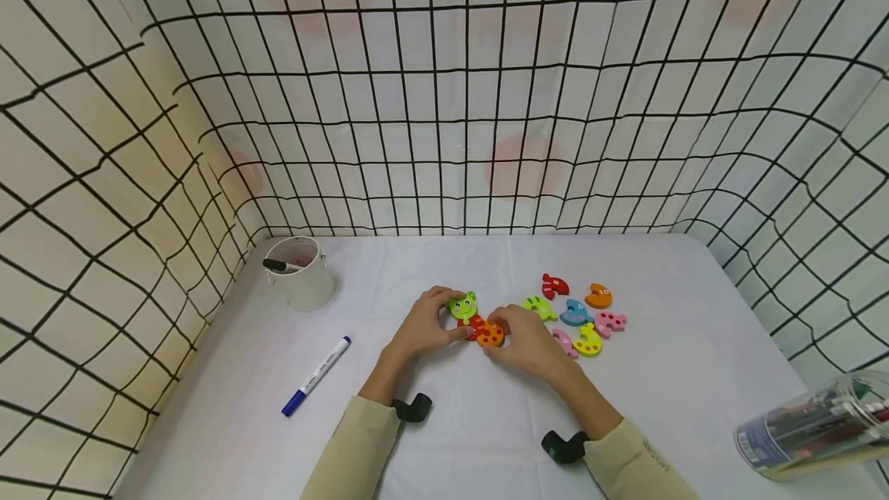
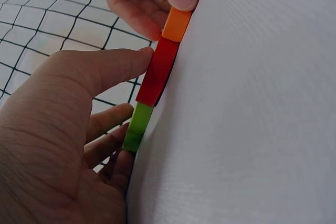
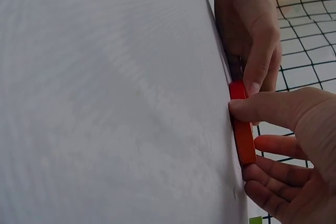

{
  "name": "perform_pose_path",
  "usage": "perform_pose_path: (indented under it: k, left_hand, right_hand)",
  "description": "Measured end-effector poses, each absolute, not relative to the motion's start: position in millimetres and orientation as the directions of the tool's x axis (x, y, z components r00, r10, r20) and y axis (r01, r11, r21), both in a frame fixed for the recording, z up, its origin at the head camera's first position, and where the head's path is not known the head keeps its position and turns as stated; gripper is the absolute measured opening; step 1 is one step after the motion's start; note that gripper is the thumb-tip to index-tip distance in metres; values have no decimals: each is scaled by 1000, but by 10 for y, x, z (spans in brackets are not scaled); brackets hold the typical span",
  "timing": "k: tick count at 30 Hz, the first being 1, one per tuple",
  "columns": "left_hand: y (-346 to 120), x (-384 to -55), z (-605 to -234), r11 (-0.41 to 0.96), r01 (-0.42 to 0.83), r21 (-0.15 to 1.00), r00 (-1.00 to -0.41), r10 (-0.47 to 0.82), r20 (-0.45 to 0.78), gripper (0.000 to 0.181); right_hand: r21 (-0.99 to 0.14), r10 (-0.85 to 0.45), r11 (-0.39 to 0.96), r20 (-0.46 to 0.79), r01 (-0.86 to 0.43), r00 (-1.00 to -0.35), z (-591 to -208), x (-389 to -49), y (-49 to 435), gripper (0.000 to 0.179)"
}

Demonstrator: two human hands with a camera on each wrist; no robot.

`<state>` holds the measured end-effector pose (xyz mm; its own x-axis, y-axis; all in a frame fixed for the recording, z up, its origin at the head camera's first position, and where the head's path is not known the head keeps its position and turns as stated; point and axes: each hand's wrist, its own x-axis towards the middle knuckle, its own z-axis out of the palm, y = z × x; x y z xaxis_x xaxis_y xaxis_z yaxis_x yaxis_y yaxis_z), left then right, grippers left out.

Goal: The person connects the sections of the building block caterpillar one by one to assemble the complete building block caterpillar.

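Observation:
In the head view a green caterpillar-head puzzle piece [image 1: 464, 305] with a smiling face lies joined to a red puzzle piece [image 1: 472, 326]. My left hand [image 1: 421, 322] holds these two between its fingers, at the green head, and its thumb, which presses the red edge [image 2: 159, 72]. An orange spotted puzzle piece [image 1: 490, 334] fits against the right of the red one. Thumb and fingers of my right hand [image 1: 531, 342] pinch that orange piece. In the right wrist view its edge [image 3: 244, 140] stands between thumb and fingers, flat along the white tabletop.
Right of my hands lie several loose puzzle pieces, among them a red one [image 1: 554, 286], a blue one [image 1: 576, 313] and a yellow one [image 1: 588, 340]. A blue-capped marker [image 1: 316, 376] and a white bucket [image 1: 309, 284] stand left. A jar of pens [image 1: 771, 438] is at right. Black grid [image 1: 467, 99] encloses the table.

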<state>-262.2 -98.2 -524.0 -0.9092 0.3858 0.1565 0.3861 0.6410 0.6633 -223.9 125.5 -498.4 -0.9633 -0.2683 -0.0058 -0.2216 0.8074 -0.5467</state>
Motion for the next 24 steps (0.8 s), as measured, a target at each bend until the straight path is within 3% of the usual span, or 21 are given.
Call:
perform_pose_path:
  k: [24]
  left_hand:
    - [-966, -2617, -5223, 654, 346, 673, -922, 370, 115, 68]
  right_hand:
    - [-638, -258, 741, 17, -209, -966, -4981, -2256, 1518, 45]
